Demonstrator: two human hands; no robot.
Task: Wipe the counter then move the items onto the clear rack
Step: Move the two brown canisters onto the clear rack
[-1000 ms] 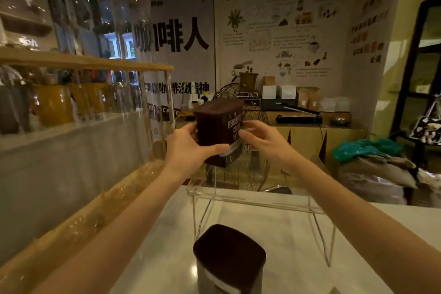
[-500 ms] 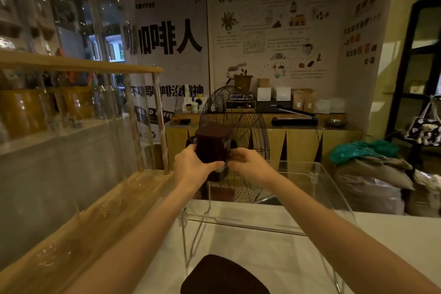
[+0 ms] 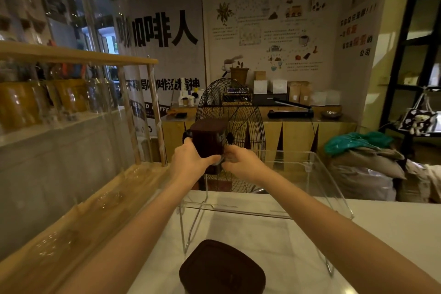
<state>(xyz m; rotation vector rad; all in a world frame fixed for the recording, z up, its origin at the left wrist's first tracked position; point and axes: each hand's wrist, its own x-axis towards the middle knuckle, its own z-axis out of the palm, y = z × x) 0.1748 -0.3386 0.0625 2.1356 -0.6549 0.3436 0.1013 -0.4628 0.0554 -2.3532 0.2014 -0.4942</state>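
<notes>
A dark brown cocoa tin (image 3: pixel 208 137) stands upright at the far left part of the clear rack (image 3: pixel 307 172), which rests on the white counter (image 3: pixel 391 224). My left hand (image 3: pixel 191 162) grips the tin's left side, thumb across its front. On the tin's right lower edge my right hand (image 3: pixel 241 162) holds it with curled fingers. The tin's base is hidden behind my hands. A second brown tin (image 3: pixel 222 268) sits on the counter right in front of me, only its lid showing.
A glass and wood display case (image 3: pixel 71 141) with jars runs along the left. Behind the rack a black wire fan (image 3: pixel 241 126) stands on the floor. Filled bags (image 3: pixel 365 164) and a black shelf (image 3: pixel 415 59) are at the right.
Both hands carried the tin away from me and lowered it onto the far left of the rack. The view tilted up, so the near tin shows less.
</notes>
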